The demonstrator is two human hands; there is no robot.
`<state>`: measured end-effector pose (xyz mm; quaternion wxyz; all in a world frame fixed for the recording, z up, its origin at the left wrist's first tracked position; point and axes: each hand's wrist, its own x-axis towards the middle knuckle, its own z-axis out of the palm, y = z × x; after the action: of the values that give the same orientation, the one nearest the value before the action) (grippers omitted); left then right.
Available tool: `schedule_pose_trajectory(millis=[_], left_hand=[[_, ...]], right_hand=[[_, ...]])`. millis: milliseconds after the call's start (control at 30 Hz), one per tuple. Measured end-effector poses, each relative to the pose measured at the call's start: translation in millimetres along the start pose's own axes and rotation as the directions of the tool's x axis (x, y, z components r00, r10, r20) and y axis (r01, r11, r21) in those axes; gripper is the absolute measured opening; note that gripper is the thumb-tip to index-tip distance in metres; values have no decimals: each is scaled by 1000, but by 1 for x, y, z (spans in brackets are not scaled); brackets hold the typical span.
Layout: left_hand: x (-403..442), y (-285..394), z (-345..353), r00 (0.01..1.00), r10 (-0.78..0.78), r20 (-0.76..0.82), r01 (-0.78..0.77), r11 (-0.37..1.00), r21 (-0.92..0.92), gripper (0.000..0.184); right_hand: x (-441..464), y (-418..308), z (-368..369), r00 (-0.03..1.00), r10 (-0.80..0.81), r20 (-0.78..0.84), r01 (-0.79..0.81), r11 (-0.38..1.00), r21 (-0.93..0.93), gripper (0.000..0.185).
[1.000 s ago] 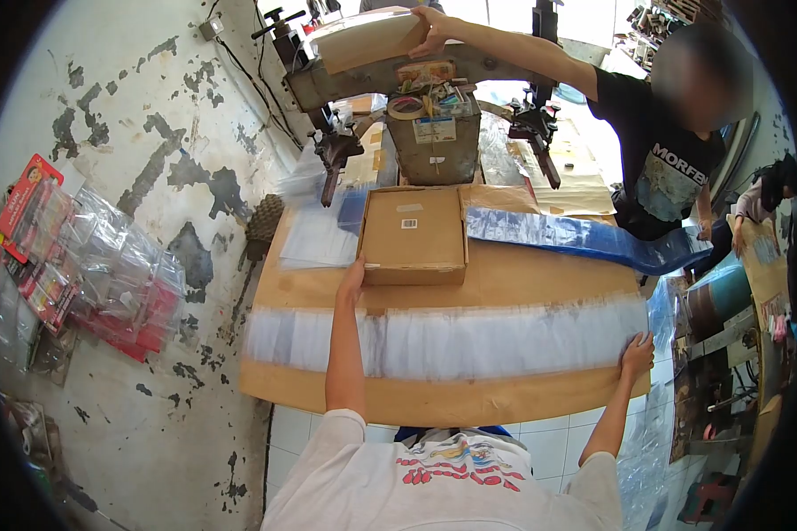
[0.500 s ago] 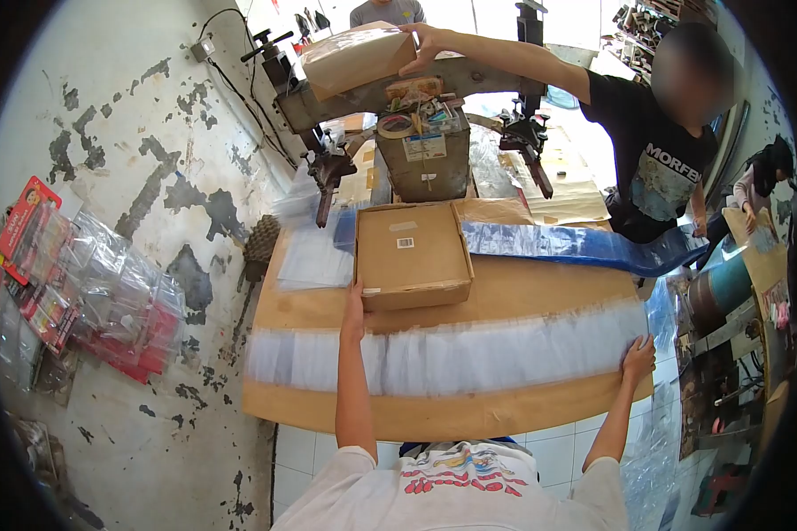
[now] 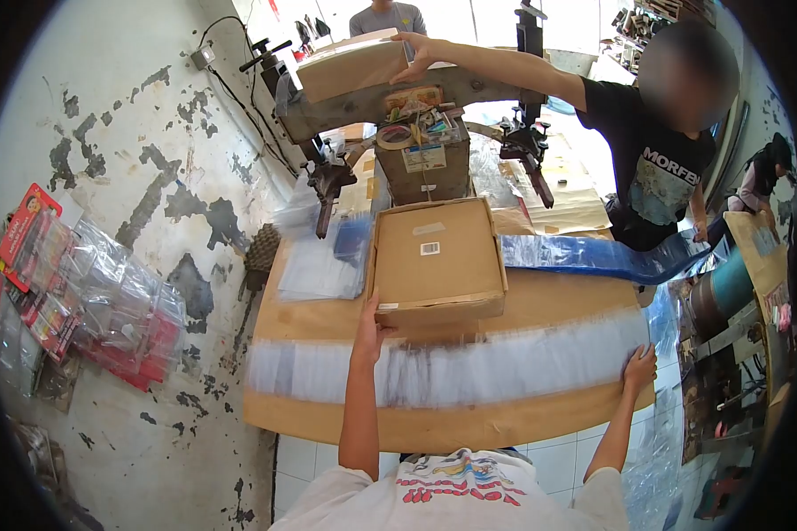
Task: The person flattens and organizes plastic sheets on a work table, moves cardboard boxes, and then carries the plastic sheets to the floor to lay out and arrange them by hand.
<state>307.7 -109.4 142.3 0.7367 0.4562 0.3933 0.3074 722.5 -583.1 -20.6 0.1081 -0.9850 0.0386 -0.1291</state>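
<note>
My left hand [image 3: 371, 332] grips the near left corner of a closed cardboard box [image 3: 438, 257] with a small white label on its lid. Its fingers are partly hidden under the box. The box is above the brown table, behind a long row of overlapping clear plastic sheets [image 3: 434, 363]. My right hand [image 3: 639, 367] is curled around the right end of that row, with the fingertips partly hidden.
A co-worker's hand [image 3: 413, 55] holds another cardboard box [image 3: 352, 69] on the machine beam [image 3: 478, 84]. A blue plastic strip [image 3: 584, 254] crosses the table [image 3: 345, 423]. Clear sheets [image 3: 321, 274] lie left, and plastic packages [image 3: 88, 292] hang on the wall.
The box has moved right and nearer to me, with my left hand on its corner. My right hand stays at the row's end. The co-worker's box has shifted slightly left.
</note>
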Motion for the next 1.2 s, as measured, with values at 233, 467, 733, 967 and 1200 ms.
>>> schedule_pose_trajectory(millis=[233,467,733,967,1200], left_hand=[[4,7,27,989,6,147,-8,1000,11,62],[0,45,44,987,57,150,-75,991,115,57],[-10,106,60,968,125,217,-153,981,118,58],[-3,129,67,964,178,200,-208,968,141,63],[-6,130,63,966,203,163,-227,962,149,62]], right_hand=[[0,0,1,1000,10,-3,-10,1000,-7,50],[4,2,9,1000,1,-23,-1,1000,-5,49],[2,4,10,1000,-1,-2,1,1000,-9,48],[2,2,4,1000,9,9,-9,1000,-6,48],[3,5,11,999,-13,-42,14,1000,27,48]])
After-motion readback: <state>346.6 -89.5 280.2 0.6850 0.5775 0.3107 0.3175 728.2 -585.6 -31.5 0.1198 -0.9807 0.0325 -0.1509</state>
